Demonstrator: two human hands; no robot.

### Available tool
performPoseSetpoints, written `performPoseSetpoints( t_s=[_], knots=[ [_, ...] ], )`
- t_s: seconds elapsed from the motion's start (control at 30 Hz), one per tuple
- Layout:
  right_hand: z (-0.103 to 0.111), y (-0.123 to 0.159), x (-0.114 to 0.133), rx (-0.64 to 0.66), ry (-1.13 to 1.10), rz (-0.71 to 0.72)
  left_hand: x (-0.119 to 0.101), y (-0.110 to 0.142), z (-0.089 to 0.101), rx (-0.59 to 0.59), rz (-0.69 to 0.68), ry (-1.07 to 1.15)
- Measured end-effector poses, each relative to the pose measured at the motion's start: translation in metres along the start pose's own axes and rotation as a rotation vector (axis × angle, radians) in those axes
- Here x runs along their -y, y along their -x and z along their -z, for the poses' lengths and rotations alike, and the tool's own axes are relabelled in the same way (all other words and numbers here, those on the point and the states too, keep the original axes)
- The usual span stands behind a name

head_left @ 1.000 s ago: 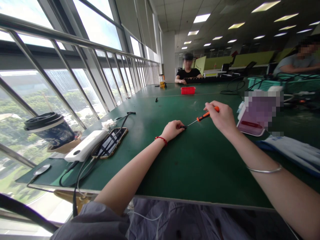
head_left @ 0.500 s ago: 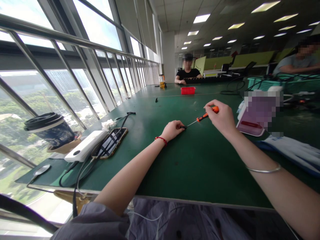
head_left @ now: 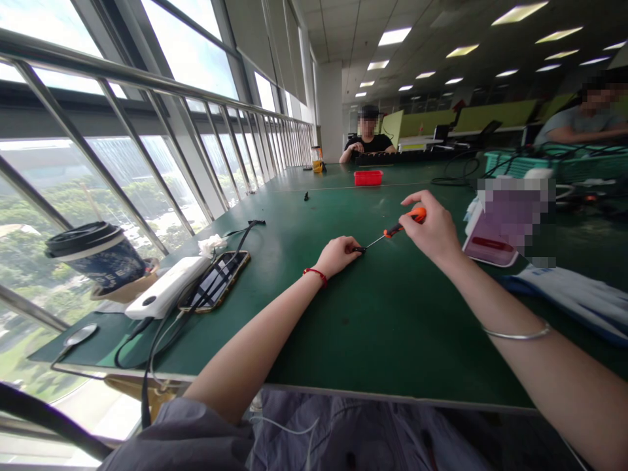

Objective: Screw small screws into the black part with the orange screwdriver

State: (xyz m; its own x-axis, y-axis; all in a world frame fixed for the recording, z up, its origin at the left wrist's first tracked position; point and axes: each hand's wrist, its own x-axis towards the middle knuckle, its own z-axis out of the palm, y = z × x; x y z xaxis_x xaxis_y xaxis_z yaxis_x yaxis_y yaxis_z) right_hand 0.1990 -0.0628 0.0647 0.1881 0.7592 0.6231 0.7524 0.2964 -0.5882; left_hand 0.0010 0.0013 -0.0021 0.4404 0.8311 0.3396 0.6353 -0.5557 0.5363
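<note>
Left hand (head_left: 338,256): down on the dark-green, smooth-topped table (head_left: 338,340), my fingertips pinching a small, dark, stubby part (head_left: 361,249). It sits at table level, in front of me, well short of the red rectangular plastic tray (head_left: 367,178).

Right hand (head_left: 434,229): thumb and fingers round the orange-and-black handle of a slim, metal-shafted screwdriver (head_left: 406,222), index finger lifted rather than wrapped. The shaft slants down leftward, its tip at the part's near-right end. Whether it is seated in a screw head: too small to tell.

Working judgement: line the shaft up with the screw's axis, if there is one, before putting torque on; a skewed blade would likely slip toward my pinching fingers. Push lightly along the shaft, roll the handle between the fingertips, brace the part against the tabletop.
</note>
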Motion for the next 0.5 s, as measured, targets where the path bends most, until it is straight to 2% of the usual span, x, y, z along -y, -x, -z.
performPoseSetpoints(
  t_s=[0.2, 0.37, 0.5],
  knots=[
    [-0.0014, 0.0003, -0.0013, 0.026, 0.020, -0.002, -0.0011, 0.0004, 0.0002, 0.000, 0.010, 0.006],
    [-0.0026, 0.0006, -0.0015, -0.013, -0.046, 0.002, -0.0033, 0.0009, 0.0011, 0.000, 0.008, 0.003],
    [-0.0014, 0.0005, -0.0007, 0.028, -0.026, -0.022, -0.0032, 0.0011, 0.0011, 0.000, 0.002, 0.013]
  ],
)
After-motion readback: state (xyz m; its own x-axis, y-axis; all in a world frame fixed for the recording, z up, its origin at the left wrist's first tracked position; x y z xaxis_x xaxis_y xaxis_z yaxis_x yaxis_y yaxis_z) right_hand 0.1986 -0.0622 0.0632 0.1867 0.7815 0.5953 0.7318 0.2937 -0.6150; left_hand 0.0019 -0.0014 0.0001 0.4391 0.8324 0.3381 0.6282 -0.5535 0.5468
